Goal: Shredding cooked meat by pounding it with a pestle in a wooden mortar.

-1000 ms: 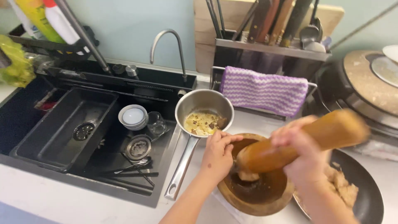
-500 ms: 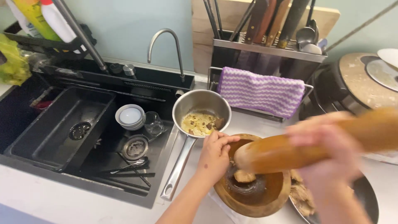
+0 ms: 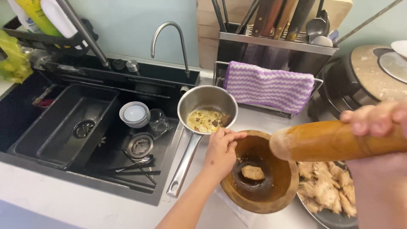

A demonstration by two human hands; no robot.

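Your left hand (image 3: pixel 221 149) rests on the near-left rim of the wooden mortar (image 3: pixel 262 173), fingers curled over the edge and gripping it. Your right hand (image 3: pixel 375 123) is wrapped tight around the wooden pestle (image 3: pixel 335 141), which lies almost level above the mortar's right side — its rounded end points left and hangs clear of the bowl, not touching what is inside. At the bottom of the mortar sits 1 pale piece of food (image 3: pixel 253 172), in the dark centre of the bowl. Just right of the mortar, touching or nearly touching its wall, a dark pan (image 3: pixel 326 217) holds a heap of shredded light-brown meat (image 3: pixel 328 188). Just behind your left hand stands a small steel saucepan (image 3: pixel 207 111) with yellowish residue on its floor; its long handle runs down toward you along the edge of the black sink (image 3: pixel 59 127). In the sink lie a white bowl (image 3: pixel 135 113), a clear glass (image 3: pixel 158 121), a round strainer (image 3: pixel 140 145) and some chopsticks and a spoon — all well apart from your hands. Behind the mortar a purple-and-white striped cloth (image 3: pixel 269 87) hangs over a rack, with a steel utensil holder (image 3: pixel 275 44) above it and a curved tap (image 3: pixel 169 40) to its left. At the far right stands a round cooker (image 3: pixel 373 76).
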